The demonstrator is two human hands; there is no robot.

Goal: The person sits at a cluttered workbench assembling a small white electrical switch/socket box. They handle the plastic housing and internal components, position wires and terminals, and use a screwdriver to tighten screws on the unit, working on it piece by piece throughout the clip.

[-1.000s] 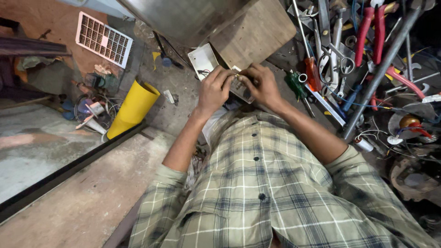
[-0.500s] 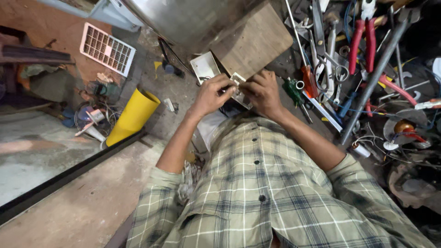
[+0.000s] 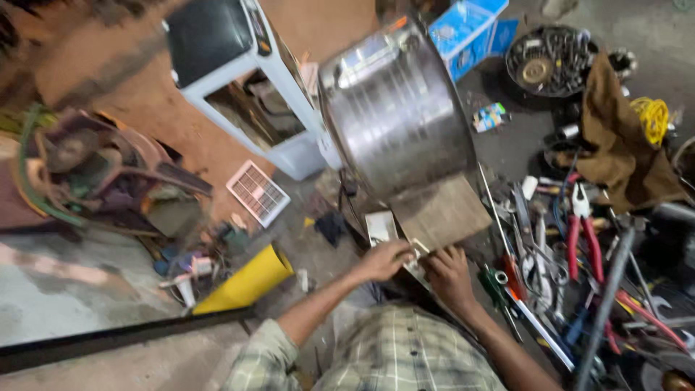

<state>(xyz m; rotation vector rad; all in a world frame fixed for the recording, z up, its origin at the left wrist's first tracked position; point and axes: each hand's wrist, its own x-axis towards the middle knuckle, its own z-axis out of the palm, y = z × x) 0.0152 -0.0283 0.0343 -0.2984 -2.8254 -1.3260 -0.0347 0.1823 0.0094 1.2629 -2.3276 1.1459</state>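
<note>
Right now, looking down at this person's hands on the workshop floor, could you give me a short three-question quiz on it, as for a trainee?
1. True or false: both hands meet at one small metal part.
2. What colour is the tube lying on the floor? A) yellow B) green C) white
3. Which big shiny thing lies beyond the hands?

Key
1. True: left hand and right hand touch the small metal part.
2. A, yellow tube.
3. Steel drum.

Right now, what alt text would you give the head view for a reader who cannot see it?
Two bare hands, the left hand and the right hand, meet on a small metal part at the edge of a wooden block, below a steel drum lying on its side. Red pliers and other tools lie scattered to the right; a yellow tube lies left.
</note>
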